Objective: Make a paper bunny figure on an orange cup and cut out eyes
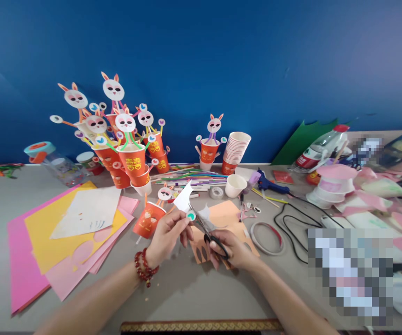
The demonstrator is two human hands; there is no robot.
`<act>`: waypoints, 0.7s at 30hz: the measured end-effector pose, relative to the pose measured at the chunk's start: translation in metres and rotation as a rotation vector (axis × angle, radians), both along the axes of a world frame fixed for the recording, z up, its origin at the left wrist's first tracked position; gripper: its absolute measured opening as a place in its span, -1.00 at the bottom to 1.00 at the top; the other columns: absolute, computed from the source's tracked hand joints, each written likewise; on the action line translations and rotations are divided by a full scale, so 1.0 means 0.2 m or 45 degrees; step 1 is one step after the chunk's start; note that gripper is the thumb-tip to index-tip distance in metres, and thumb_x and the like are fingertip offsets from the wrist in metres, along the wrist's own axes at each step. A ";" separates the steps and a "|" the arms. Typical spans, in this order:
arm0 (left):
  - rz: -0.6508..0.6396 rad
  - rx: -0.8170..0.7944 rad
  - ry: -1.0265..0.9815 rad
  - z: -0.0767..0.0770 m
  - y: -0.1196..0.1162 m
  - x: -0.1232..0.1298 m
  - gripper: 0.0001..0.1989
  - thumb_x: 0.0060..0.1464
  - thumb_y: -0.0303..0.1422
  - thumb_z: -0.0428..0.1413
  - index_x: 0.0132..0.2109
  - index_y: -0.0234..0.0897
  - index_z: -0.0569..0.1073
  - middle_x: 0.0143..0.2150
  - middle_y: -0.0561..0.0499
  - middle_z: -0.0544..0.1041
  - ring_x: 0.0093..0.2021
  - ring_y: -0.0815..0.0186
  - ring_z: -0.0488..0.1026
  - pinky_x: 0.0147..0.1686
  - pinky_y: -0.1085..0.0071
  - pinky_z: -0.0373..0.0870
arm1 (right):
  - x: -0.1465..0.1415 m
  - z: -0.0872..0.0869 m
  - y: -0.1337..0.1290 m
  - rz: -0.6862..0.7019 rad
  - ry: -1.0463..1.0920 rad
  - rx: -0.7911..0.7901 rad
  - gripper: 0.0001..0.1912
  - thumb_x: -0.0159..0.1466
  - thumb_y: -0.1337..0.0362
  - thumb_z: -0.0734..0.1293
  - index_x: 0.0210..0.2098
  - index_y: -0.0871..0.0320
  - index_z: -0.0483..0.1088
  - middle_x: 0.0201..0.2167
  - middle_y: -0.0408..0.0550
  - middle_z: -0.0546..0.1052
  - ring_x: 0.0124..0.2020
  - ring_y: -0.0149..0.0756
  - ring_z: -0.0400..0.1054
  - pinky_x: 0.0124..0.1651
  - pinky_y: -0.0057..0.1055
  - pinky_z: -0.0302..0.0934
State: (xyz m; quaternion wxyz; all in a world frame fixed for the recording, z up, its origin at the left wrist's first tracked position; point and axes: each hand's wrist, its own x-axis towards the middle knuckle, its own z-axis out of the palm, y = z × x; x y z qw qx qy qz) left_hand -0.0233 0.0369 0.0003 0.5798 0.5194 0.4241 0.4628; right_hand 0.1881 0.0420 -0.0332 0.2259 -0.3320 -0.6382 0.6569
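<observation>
My left hand (168,237), with a red bead bracelet at the wrist, pinches a piece of white paper (183,197) that bears a small round green mark (191,216) near the fingertips. My right hand (233,251) is closed round the black handles of the scissors (218,244). Their blades point up and left, close to the white paper beside my left fingers. Beneath both hands lies orange paper (221,214) with oval shapes on it. Just left of my left hand, a red cup with a rabbit face (150,221) leans at a tilt.
Rabbit cups (131,160) stand in stacks at the back left, beside a stack of paper cups (235,149) further right. Coloured sheets (36,242) cover the left. A tape roll (266,238), a blue glue gun (272,184) with its black cord and a bottle (321,149) lie or stand right.
</observation>
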 end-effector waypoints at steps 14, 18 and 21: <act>-0.007 -0.010 -0.027 -0.02 0.00 0.00 -0.68 0.19 -0.12 0.10 -0.36 -0.30 0.38 -0.54 0.04 0.55 -0.68 0.47 0.35 -0.63 0.55 0.25 | 0.02 -0.07 0.00 -0.004 0.021 -0.029 -0.45 0.22 -0.27 0.24 -0.41 0.13 0.25 -0.67 -0.17 0.46 -0.78 -0.50 0.09 -0.73 -0.55 -0.04; -0.006 -0.020 -0.019 -0.01 -0.01 0.00 -0.68 0.19 -0.12 0.10 -0.35 -0.31 0.40 -0.54 0.03 0.55 -0.68 0.47 0.34 -0.63 0.55 0.24 | 0.01 -0.05 0.00 -0.009 0.024 -0.014 -0.44 0.23 -0.28 0.23 -0.44 0.13 0.25 -0.68 -0.18 0.44 -0.77 -0.50 0.09 -0.72 -0.55 -0.05; -0.010 -0.024 -0.032 -0.01 0.00 0.00 -0.68 0.18 -0.12 0.10 -0.35 -0.31 0.40 -0.54 0.02 0.55 -0.68 0.47 0.34 -0.63 0.54 0.24 | 0.00 -0.03 0.00 -0.006 0.027 0.006 -0.42 0.23 -0.28 0.22 -0.47 0.15 0.26 -0.71 -0.17 0.43 -0.77 -0.49 0.11 -0.72 -0.56 -0.05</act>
